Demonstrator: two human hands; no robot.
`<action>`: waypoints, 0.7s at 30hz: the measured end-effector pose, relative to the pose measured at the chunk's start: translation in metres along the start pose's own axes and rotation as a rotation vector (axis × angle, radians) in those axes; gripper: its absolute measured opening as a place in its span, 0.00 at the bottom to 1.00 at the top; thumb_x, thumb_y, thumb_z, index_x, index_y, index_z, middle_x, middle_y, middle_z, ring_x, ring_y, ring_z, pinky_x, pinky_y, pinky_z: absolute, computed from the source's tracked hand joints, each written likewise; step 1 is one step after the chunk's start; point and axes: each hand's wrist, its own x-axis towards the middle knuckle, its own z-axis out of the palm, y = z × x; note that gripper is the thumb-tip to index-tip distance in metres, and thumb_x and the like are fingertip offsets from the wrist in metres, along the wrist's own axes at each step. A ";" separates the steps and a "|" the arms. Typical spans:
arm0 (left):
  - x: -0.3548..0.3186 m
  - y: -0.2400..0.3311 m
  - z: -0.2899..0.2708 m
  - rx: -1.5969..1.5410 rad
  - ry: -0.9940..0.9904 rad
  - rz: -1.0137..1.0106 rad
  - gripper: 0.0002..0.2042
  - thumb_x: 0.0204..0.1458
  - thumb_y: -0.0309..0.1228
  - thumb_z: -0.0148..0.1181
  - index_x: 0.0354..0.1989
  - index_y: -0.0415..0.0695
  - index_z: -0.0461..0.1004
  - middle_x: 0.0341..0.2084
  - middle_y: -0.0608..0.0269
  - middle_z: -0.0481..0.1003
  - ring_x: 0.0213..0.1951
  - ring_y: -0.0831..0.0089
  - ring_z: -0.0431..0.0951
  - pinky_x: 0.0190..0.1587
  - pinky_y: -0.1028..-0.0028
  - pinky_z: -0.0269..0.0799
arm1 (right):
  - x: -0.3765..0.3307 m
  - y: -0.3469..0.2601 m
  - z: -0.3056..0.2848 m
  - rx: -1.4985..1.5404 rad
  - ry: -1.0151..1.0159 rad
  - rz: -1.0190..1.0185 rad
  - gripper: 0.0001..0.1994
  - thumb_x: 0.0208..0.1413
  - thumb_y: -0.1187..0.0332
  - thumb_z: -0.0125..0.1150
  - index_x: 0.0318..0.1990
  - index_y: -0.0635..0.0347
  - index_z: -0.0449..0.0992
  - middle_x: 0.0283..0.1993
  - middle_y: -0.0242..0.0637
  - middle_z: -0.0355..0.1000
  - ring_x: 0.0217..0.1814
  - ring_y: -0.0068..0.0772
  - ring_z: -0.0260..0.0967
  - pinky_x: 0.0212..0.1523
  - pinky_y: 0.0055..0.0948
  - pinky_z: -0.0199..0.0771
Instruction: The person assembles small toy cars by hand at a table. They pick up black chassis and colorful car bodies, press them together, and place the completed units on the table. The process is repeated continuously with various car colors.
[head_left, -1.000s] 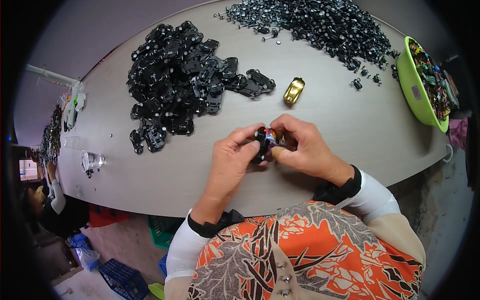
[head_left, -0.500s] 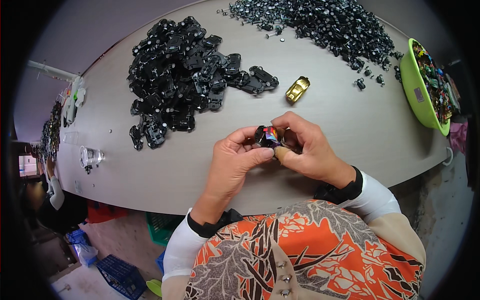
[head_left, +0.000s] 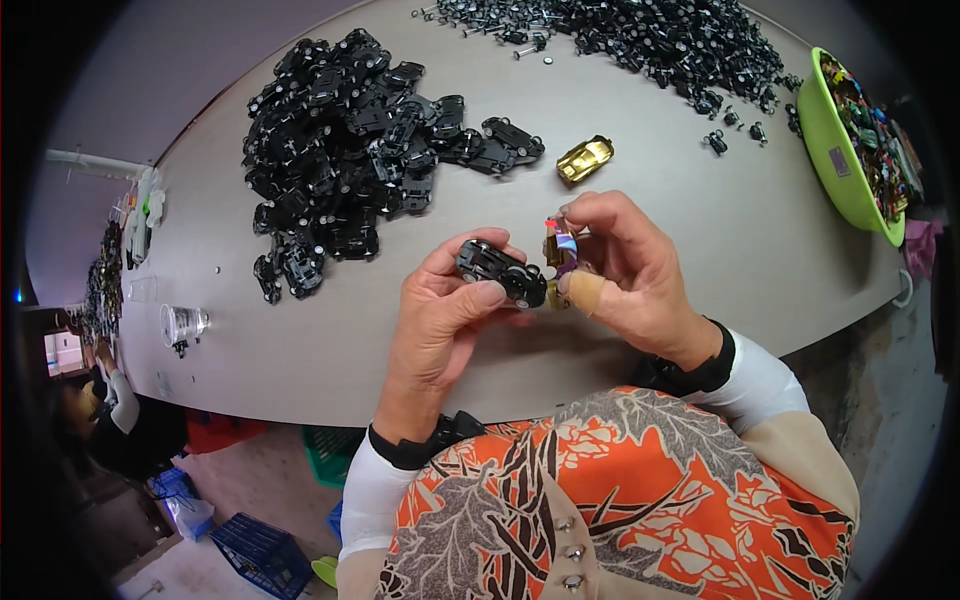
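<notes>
Between thumb and fingers, my left hand [head_left: 432, 318] grips a black toy car chassis [head_left: 500, 274] with small wheels. Close beside its right end, my right hand [head_left: 640, 275] pinches a shiny, multicoloured toy car body [head_left: 561, 245], partly hidden by the fingers. A tan bandage or finger cover [head_left: 588, 293] wraps the right thumb. The two parts are very near each other; whether they touch I cannot tell. Just beyond my right fingers, a gold toy car body [head_left: 585, 159] lies on the table [head_left: 720, 235].
A big heap of black car chassis [head_left: 330, 150] lies at the far left. Small wheel-and-axle parts [head_left: 670, 50] are piled at the far right. A green basin [head_left: 835, 165] of coloured pieces stands at the right edge. Left are a clear cup [head_left: 182, 325] and another person [head_left: 125, 415].
My hands have drawn apart, and the black chassis now shows in the left, the coloured body in the right. The gold car lies at a different angle. The view has shifted slightly.
</notes>
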 end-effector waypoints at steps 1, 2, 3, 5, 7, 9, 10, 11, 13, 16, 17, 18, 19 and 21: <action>-0.001 0.001 0.001 0.007 -0.006 -0.001 0.21 0.44 0.20 0.58 0.50 0.37 0.65 0.40 0.52 0.72 0.37 0.63 0.78 0.36 0.66 0.80 | 0.000 0.000 0.001 -0.003 0.014 -0.048 0.19 0.49 0.83 0.51 0.49 0.63 0.61 0.40 0.31 0.65 0.39 0.13 0.63 0.35 0.15 0.64; -0.001 0.001 0.002 0.008 -0.015 0.002 0.21 0.44 0.20 0.58 0.50 0.37 0.65 0.41 0.52 0.72 0.37 0.63 0.78 0.36 0.66 0.80 | 0.000 0.000 0.001 -0.012 0.023 -0.060 0.18 0.49 0.83 0.51 0.49 0.63 0.61 0.40 0.31 0.65 0.38 0.13 0.63 0.35 0.15 0.64; -0.001 0.000 0.002 0.008 -0.024 0.007 0.21 0.44 0.20 0.58 0.50 0.37 0.65 0.41 0.51 0.72 0.37 0.62 0.78 0.35 0.66 0.80 | 0.000 0.000 0.001 -0.022 0.030 -0.073 0.18 0.49 0.83 0.51 0.49 0.63 0.61 0.39 0.31 0.65 0.37 0.13 0.63 0.35 0.15 0.64; -0.001 0.000 0.003 0.005 -0.041 0.013 0.21 0.44 0.19 0.58 0.49 0.37 0.65 0.42 0.50 0.72 0.37 0.61 0.78 0.35 0.65 0.80 | -0.001 0.000 0.001 -0.053 0.025 -0.074 0.17 0.49 0.83 0.51 0.48 0.64 0.61 0.39 0.31 0.65 0.37 0.13 0.63 0.35 0.15 0.65; -0.001 -0.001 0.004 -0.002 -0.060 0.013 0.20 0.45 0.19 0.58 0.49 0.36 0.65 0.43 0.48 0.72 0.38 0.61 0.78 0.36 0.65 0.80 | -0.001 0.001 0.000 -0.097 0.002 -0.054 0.17 0.49 0.83 0.51 0.48 0.64 0.62 0.39 0.31 0.66 0.36 0.13 0.64 0.34 0.15 0.65; -0.002 -0.002 0.002 0.000 -0.074 0.019 0.20 0.45 0.19 0.57 0.49 0.36 0.65 0.43 0.47 0.72 0.38 0.61 0.78 0.36 0.65 0.80 | -0.001 -0.002 0.000 -0.152 -0.025 -0.059 0.16 0.50 0.83 0.50 0.47 0.64 0.62 0.39 0.31 0.66 0.36 0.13 0.64 0.33 0.14 0.66; -0.002 -0.002 0.002 0.000 -0.080 0.023 0.20 0.45 0.19 0.57 0.49 0.36 0.65 0.43 0.47 0.72 0.38 0.61 0.78 0.36 0.65 0.80 | 0.000 -0.003 0.001 -0.179 -0.039 -0.062 0.16 0.50 0.83 0.50 0.47 0.64 0.62 0.39 0.32 0.66 0.35 0.13 0.65 0.33 0.14 0.66; -0.002 -0.002 0.002 -0.005 -0.088 0.022 0.20 0.45 0.19 0.57 0.49 0.36 0.65 0.43 0.47 0.72 0.38 0.61 0.78 0.36 0.65 0.80 | 0.000 -0.004 0.002 -0.165 -0.037 -0.068 0.16 0.49 0.83 0.50 0.47 0.64 0.62 0.39 0.32 0.66 0.35 0.13 0.65 0.33 0.14 0.66; -0.003 -0.001 0.002 -0.014 -0.104 0.018 0.20 0.45 0.19 0.57 0.49 0.36 0.65 0.42 0.47 0.72 0.38 0.61 0.78 0.37 0.65 0.80 | 0.001 -0.005 0.004 -0.135 -0.032 -0.079 0.16 0.49 0.83 0.50 0.47 0.64 0.62 0.39 0.33 0.67 0.35 0.13 0.66 0.32 0.14 0.67; -0.003 -0.002 0.006 -0.004 -0.058 0.044 0.21 0.44 0.18 0.58 0.49 0.35 0.65 0.42 0.47 0.72 0.39 0.61 0.78 0.38 0.65 0.80 | 0.000 0.000 0.005 -0.141 -0.001 -0.100 0.16 0.49 0.83 0.50 0.46 0.63 0.62 0.38 0.32 0.66 0.31 0.11 0.64 0.28 0.13 0.64; -0.003 -0.002 0.006 0.005 -0.057 0.049 0.21 0.44 0.18 0.58 0.49 0.35 0.65 0.42 0.47 0.72 0.39 0.61 0.78 0.38 0.65 0.80 | -0.001 0.001 0.005 -0.162 -0.001 -0.107 0.16 0.48 0.83 0.50 0.46 0.63 0.62 0.37 0.32 0.66 0.30 0.11 0.63 0.27 0.12 0.63; -0.003 -0.003 0.006 0.014 -0.055 0.053 0.21 0.44 0.18 0.58 0.49 0.35 0.65 0.42 0.47 0.72 0.39 0.61 0.77 0.38 0.65 0.80 | -0.002 0.002 0.003 -0.212 -0.015 -0.112 0.16 0.48 0.83 0.50 0.46 0.63 0.62 0.37 0.31 0.66 0.29 0.10 0.62 0.26 0.12 0.62; -0.003 -0.003 0.005 0.023 -0.055 0.057 0.21 0.44 0.18 0.59 0.49 0.35 0.65 0.42 0.47 0.72 0.39 0.61 0.77 0.38 0.65 0.80 | -0.003 0.003 0.002 -0.262 -0.028 -0.117 0.16 0.48 0.83 0.50 0.46 0.63 0.62 0.36 0.31 0.66 0.28 0.09 0.61 0.25 0.12 0.60; -0.003 -0.003 0.005 0.027 -0.063 0.061 0.21 0.44 0.19 0.59 0.50 0.35 0.65 0.42 0.47 0.72 0.39 0.61 0.77 0.38 0.65 0.80 | -0.002 0.001 0.005 -0.199 0.003 -0.107 0.16 0.48 0.83 0.51 0.46 0.63 0.63 0.33 0.28 0.65 0.26 0.08 0.58 0.23 0.12 0.56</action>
